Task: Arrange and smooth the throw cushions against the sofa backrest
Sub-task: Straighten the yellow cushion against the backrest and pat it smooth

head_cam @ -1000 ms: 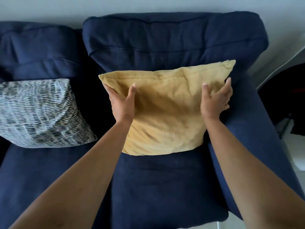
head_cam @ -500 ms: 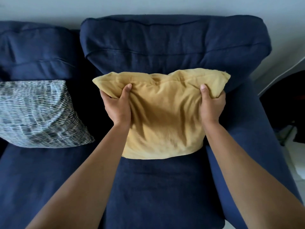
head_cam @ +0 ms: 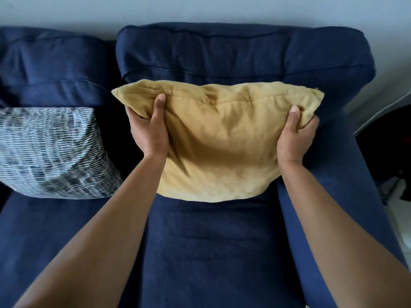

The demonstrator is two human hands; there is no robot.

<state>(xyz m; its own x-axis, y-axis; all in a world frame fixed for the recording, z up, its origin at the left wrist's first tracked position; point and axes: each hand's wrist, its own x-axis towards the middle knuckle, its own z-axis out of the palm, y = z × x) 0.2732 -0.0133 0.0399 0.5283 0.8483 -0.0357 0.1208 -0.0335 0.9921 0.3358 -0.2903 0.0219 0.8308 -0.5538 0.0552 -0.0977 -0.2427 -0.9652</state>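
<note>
A mustard-yellow cushion (head_cam: 220,147) stands on the right seat of the navy sofa, leaning on the right backrest cushion (head_cam: 233,56). My left hand (head_cam: 149,130) grips its upper left edge, thumb on the front and fingers behind. My right hand (head_cam: 294,136) grips its upper right edge the same way. The cushion's top is bunched and creased between my hands. A grey-and-white patterned cushion (head_cam: 51,152) leans against the left backrest cushion (head_cam: 51,70), touched by neither hand.
The sofa's right armrest (head_cam: 347,185) runs along the yellow cushion's right side. A pale wall (head_cam: 200,7) rises behind the sofa. Dark objects (head_cam: 387,156) and light floor show beyond the armrest at the right. Navy seat cushions (head_cam: 211,252) lie below my arms.
Both hands have closed tighter on the yellow cushion's upper edges. Its top right corner, which stuck up before, has dropped and the top edge is now bunched and rounded.
</note>
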